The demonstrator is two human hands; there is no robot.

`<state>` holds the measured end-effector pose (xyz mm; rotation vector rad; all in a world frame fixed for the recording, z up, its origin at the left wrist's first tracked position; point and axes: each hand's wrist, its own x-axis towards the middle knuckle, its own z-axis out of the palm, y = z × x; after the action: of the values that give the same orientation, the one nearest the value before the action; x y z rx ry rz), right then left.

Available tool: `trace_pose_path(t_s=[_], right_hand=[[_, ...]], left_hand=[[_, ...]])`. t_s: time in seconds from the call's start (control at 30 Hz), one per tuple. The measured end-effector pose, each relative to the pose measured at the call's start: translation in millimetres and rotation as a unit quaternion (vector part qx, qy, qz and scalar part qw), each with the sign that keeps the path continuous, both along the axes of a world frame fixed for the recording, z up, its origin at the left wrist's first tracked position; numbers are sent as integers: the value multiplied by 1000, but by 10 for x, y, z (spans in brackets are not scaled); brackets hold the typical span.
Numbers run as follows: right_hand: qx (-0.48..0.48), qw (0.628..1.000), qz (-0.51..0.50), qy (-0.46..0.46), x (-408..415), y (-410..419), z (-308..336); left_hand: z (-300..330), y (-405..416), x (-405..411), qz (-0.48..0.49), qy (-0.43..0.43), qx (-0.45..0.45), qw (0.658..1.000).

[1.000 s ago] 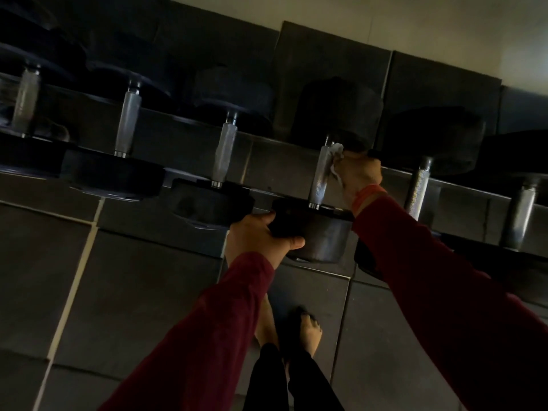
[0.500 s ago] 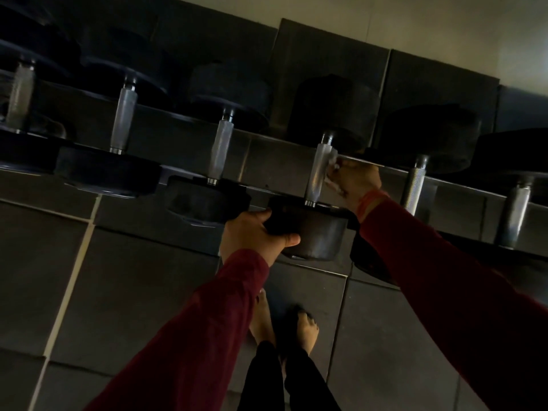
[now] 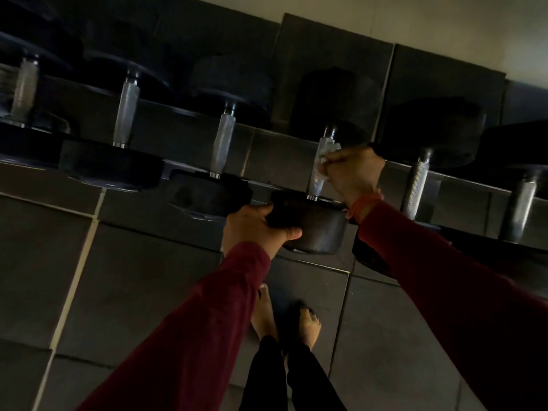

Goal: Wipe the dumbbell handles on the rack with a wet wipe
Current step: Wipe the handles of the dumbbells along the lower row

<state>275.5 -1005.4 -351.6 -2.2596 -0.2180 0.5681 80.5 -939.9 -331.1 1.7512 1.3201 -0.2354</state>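
Head view: crumpled white wet wipe was gripped against the knurled silver dumbbell handle by the right hand; black round dumbbell head was clutched by the left hand.

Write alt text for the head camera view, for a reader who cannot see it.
A person's right hand rubs a white wet wipe along a dumbbell handle on a dim rack, while the left hand grips that dumbbell's near weight head. More dumbbells sit on either side; bare feet stand on dark floor tiles.

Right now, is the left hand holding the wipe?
No, the left hand grips the dumbbell's near weight head, while the right hand presses the wet wipe against the handle.
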Motion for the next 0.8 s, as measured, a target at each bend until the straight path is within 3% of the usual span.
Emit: trace_pose_path(t_s=[0.07, 0.17, 0.23, 0.33, 0.43, 0.57, 0.8], right_hand=[[12, 1000, 21, 12, -34, -28, -16], [-67, 991, 102, 58, -163, -72, -80], [-94, 986, 133, 36, -175, -19, -85], [-55, 995, 82, -5, -7, 142, -28], [-30, 998, 50, 22, 113, 249, -22], [-209, 966, 152, 9, -55, 155, -232], [-153, 982, 104, -36, 27, 347, 8]], left_hand=[[1, 1, 1, 2, 1, 1, 1000], [9, -5, 3, 7, 5, -1, 1000], [7, -2, 12, 7, 7, 2, 1000], [3, 4, 12, 1, 6, 9, 1000], [0, 9, -1, -4, 6, 13, 1000], [22, 17, 19, -10, 8, 13, 1000], [13, 21, 9, -8, 4, -1, 1000]])
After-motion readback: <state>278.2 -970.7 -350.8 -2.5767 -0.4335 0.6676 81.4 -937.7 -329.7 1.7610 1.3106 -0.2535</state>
